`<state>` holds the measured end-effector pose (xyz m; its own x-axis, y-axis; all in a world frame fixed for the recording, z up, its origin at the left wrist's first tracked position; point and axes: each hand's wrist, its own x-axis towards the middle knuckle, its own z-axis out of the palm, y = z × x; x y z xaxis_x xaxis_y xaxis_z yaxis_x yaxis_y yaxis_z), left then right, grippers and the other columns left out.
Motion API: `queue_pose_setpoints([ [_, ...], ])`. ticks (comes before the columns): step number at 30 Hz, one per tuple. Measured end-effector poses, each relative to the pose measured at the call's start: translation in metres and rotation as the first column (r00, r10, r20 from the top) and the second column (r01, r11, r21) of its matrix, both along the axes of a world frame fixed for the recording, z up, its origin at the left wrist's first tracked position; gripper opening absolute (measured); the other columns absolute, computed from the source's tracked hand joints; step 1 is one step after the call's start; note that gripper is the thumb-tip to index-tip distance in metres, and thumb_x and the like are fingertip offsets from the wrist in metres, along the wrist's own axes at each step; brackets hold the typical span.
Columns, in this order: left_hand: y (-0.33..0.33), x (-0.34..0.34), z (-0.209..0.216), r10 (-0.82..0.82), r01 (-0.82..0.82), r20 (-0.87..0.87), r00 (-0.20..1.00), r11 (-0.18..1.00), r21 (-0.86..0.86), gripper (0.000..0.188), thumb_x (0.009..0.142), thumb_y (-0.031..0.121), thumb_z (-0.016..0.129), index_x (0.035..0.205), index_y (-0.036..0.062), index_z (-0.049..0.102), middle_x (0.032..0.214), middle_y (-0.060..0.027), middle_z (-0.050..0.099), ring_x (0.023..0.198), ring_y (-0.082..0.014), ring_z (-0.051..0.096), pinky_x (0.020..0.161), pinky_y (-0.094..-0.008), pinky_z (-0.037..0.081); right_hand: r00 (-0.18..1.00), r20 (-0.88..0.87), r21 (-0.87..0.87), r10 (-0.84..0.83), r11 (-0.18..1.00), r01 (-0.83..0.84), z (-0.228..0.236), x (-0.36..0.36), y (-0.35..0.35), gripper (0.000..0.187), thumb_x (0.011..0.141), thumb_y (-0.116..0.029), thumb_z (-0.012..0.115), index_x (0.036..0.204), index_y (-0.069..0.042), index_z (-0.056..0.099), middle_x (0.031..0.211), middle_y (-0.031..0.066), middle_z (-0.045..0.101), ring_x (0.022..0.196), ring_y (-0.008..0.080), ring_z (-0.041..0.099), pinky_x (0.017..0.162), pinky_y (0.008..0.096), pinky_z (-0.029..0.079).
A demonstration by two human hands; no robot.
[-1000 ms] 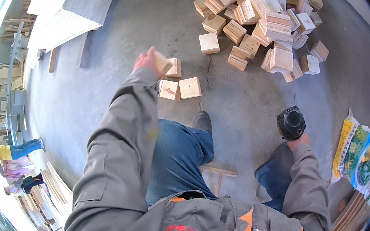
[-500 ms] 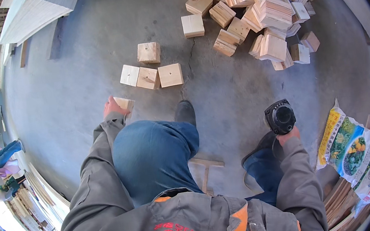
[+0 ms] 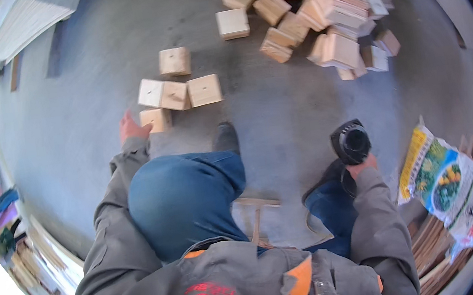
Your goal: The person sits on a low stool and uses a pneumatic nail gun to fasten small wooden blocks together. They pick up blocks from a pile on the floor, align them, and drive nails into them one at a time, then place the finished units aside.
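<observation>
Wooden block rests on the floor, left of the block pile and nearer the person than it; left hand just beside it, on the side away from the pile, fingers spread and released, thumb contact unclear. Four more blocks lie close by, also left of the pile. On the pile's near side, right hand has fingers clenched around a black tool; printed bag lies nearer and right of the pile.
</observation>
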<state>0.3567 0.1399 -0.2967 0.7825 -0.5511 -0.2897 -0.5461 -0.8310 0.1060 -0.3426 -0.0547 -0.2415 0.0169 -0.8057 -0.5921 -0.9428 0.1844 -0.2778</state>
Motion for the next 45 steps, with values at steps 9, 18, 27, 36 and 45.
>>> queue_pose_setpoints([
  [9,-0.118,0.013,0.048,-0.376,0.377,0.039,0.926,0.926,-0.030,0.072,0.079,0.031,0.082,0.140,0.0032,0.055,0.137,-0.0234,0.058,0.129,-0.0397,0.055,0.109,-0.0457,0.047,0.983,-0.177,0.033,0.042,0.999,-0.036,0.026,0.027,-0.006,0.032,0.084,-0.029,0.070,0.110,-0.012,0.076,0.114,0.0187,0.073,0.112,0.0407,0.066,0.093,0.0458,0.056],
  [18,-0.297,-0.125,0.101,-0.757,0.758,0.032,0.653,0.652,-0.019,0.075,0.079,0.022,0.079,0.146,0.0071,0.050,0.146,-0.0188,0.053,0.135,-0.0379,0.052,0.113,-0.0433,0.045,0.971,-0.224,0.139,0.081,0.989,-0.050,0.034,0.031,-0.016,0.030,0.087,-0.023,0.062,0.113,-0.014,0.074,0.114,0.0156,0.074,0.113,0.0381,0.067,0.095,0.0457,0.056],
  [27,-0.368,-0.284,0.046,-0.836,0.836,-0.062,0.546,0.548,-0.034,0.104,0.070,0.013,0.086,0.159,0.0108,0.032,0.157,-0.0137,0.041,0.145,-0.0333,0.041,0.118,-0.0413,0.041,0.973,-0.227,0.271,0.040,0.962,0.023,0.036,0.031,-0.024,0.035,0.086,-0.026,0.068,0.116,-0.010,0.070,0.121,0.0146,0.071,0.116,0.0332,0.067,0.098,0.0427,0.055],
  [36,-0.378,-0.295,-0.025,-0.856,0.853,0.020,0.517,0.517,0.069,0.074,0.087,0.007,0.064,0.156,0.0163,0.037,0.161,-0.0089,0.038,0.153,-0.0292,0.030,0.118,-0.0495,0.037,0.982,-0.181,0.284,0.059,0.959,-0.005,0.022,0.023,-0.014,0.043,0.081,-0.027,0.073,0.119,-0.009,0.064,0.119,0.0144,0.068,0.113,0.0333,0.067,0.097,0.0426,0.055],
  [45,-0.355,-0.297,-0.003,-0.798,0.799,-0.046,0.602,0.600,0.043,0.065,0.078,0.032,0.080,0.131,0.0040,0.055,0.137,-0.0180,0.055,0.129,-0.0356,0.055,0.111,-0.0478,0.043,0.980,-0.197,0.255,0.033,0.967,0.019,0.022,0.021,-0.010,0.045,0.080,-0.027,0.075,0.119,-0.009,0.063,0.119,0.0159,0.068,0.113,0.0349,0.067,0.097,0.0437,0.055],
])
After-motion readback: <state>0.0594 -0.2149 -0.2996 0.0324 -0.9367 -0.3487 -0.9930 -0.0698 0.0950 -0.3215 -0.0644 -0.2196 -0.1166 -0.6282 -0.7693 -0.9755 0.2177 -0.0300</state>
